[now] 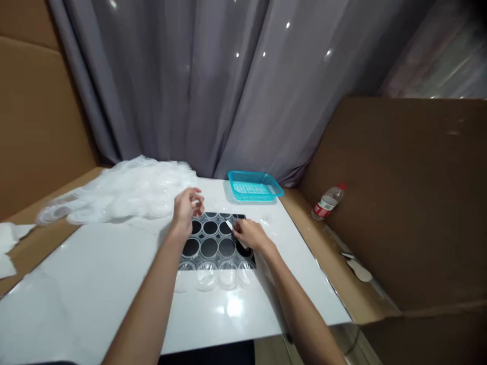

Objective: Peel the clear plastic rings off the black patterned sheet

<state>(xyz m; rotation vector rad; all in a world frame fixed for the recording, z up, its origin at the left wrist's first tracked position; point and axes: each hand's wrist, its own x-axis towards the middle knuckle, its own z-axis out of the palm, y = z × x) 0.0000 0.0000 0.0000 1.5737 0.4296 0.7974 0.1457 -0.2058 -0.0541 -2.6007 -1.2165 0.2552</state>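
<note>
One teal basket (254,188) beyond black tray (217,237)

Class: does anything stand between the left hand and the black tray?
Nothing visible does. The left hand hovers over the black tray, at its far corner; the right hand holds a white strip at its right side.

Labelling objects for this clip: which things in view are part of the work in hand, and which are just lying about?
In use: left hand; right hand pinching a small white strip; black tray of round wells; clear round plastic cups along its near edge; heap of clear plastic lids.
Lying about: teal plastic basket; clear plastic bottle with red cap; white tissue paper.
</note>
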